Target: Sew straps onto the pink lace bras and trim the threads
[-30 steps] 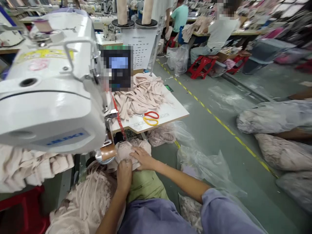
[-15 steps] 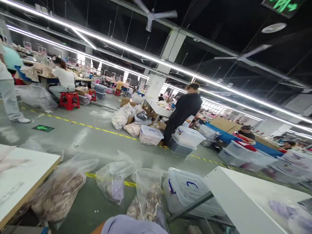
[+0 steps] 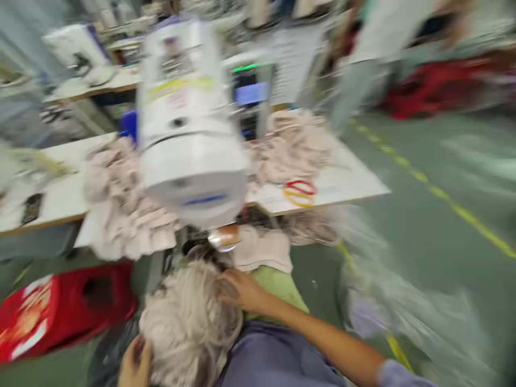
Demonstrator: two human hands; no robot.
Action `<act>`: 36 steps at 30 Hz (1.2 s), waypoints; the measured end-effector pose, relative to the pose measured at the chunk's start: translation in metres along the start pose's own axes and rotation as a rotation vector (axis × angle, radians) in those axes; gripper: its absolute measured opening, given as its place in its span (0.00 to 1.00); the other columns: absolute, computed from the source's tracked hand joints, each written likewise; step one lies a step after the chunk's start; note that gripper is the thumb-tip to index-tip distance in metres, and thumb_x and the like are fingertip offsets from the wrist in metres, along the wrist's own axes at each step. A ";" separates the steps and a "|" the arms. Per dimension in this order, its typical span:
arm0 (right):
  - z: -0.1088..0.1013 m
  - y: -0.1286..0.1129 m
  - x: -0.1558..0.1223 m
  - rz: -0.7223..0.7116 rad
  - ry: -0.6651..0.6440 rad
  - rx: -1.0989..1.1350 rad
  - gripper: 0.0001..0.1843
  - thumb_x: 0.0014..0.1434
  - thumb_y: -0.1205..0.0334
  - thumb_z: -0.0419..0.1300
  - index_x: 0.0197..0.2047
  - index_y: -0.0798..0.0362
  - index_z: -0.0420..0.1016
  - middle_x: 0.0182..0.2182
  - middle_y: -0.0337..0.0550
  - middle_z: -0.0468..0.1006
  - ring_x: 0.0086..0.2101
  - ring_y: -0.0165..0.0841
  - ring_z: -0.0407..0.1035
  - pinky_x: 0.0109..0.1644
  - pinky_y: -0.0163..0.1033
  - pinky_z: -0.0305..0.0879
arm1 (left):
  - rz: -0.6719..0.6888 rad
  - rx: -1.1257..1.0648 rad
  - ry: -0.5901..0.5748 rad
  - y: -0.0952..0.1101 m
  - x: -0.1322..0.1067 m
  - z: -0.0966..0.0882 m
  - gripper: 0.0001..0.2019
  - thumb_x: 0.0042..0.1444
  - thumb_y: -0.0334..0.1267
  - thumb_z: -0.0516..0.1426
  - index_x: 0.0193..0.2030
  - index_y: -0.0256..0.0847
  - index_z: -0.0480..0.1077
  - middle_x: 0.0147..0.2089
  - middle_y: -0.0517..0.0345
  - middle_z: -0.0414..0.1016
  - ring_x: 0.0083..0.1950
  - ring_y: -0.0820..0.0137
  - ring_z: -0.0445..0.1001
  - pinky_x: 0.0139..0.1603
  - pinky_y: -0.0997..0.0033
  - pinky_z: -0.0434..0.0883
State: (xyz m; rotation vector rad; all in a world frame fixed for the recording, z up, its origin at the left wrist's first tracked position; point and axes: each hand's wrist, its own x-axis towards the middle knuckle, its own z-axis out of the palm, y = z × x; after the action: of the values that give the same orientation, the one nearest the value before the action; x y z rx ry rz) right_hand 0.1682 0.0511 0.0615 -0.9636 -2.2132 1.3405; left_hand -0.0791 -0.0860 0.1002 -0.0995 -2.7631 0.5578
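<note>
A bulky bundle of beige fabric pieces (image 3: pixel 187 322) is in front of my body, blurred by motion. My left hand (image 3: pixel 136 363) grips its lower left side, fingers curled against the cloth. On the upper right side, my right hand (image 3: pixel 237 290) has its fingers bent into the bundle. Just beyond, a white sewing machine (image 3: pixel 193 145) stands on the table, with a flat beige piece (image 3: pixel 260 247) hanging below it. Pink-beige cloth lies heaped to its left (image 3: pixel 129 204) and right (image 3: pixel 294 148).
Red-and-yellow-handled scissors (image 3: pixel 299 192) lie on the white tabletop (image 3: pixel 350 177). At lower left is a red seat or bag (image 3: pixel 92 306). Clear plastic bags (image 3: pixel 403 301) lie on the floor at right, by a yellow line. A person in light trousers (image 3: pixel 358 91) is behind.
My view has swung from the wide workshop floor down to the sewing table. Both my hands and the beige bundle have come into view.
</note>
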 end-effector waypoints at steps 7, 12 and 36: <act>0.048 0.005 0.004 0.011 -0.114 0.116 0.20 0.57 0.55 0.67 0.51 0.50 0.74 0.49 0.49 0.76 0.50 0.44 0.71 0.57 0.51 0.66 | 0.233 -1.005 -0.728 -0.102 0.023 0.091 0.27 0.52 0.59 0.57 0.49 0.38 0.74 0.48 0.52 0.82 0.51 0.61 0.81 0.54 0.67 0.76; 0.074 0.025 0.026 0.212 0.042 0.153 0.24 0.62 0.57 0.58 0.60 0.53 0.66 0.56 0.56 0.71 0.56 0.45 0.67 0.62 0.55 0.62 | -0.056 -1.195 -0.756 -0.123 0.009 0.133 0.38 0.41 0.68 0.57 0.49 0.37 0.69 0.58 0.35 0.74 0.63 0.43 0.71 0.62 0.46 0.70; 0.012 -0.051 -0.014 0.127 0.087 0.587 0.14 0.60 0.48 0.65 0.38 0.52 0.81 0.33 0.42 0.75 0.36 0.34 0.68 0.42 0.38 0.65 | 0.801 -1.404 -1.017 -0.025 -0.058 -0.060 0.22 0.62 0.51 0.56 0.58 0.41 0.72 0.61 0.45 0.75 0.63 0.57 0.71 0.63 0.59 0.68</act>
State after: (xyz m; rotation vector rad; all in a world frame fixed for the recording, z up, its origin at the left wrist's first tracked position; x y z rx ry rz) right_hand 0.1521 0.0175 0.1008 -0.9156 -1.5629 1.8195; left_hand -0.0051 -0.0940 0.1452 -1.5927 -3.2243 -1.7490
